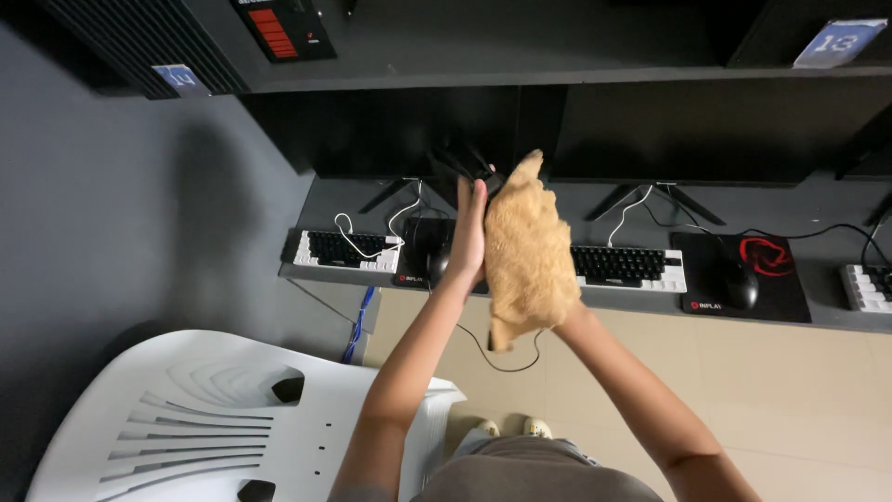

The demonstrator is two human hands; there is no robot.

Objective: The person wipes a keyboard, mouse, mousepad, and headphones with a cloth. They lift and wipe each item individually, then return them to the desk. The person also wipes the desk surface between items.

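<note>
My left hand (467, 237) is raised in front of the desk, its fingers up against a black object (462, 164) that looks like a headset; the grip itself is partly hidden. A fuzzy tan cloth (526, 251) is pressed against the palm side of that hand and the black object. My right hand (568, 315) is under the cloth and holds it; only the wrist shows. Both forearms reach up from the bottom of the view.
Two dark monitors (669, 130) stand on a dark desk (818, 321) with white-and-black keyboards (346, 251), black mice (739, 286) and a mouse pad with a red mark (764, 256). A white plastic chair (214, 418) is at lower left. A grey wall lies left.
</note>
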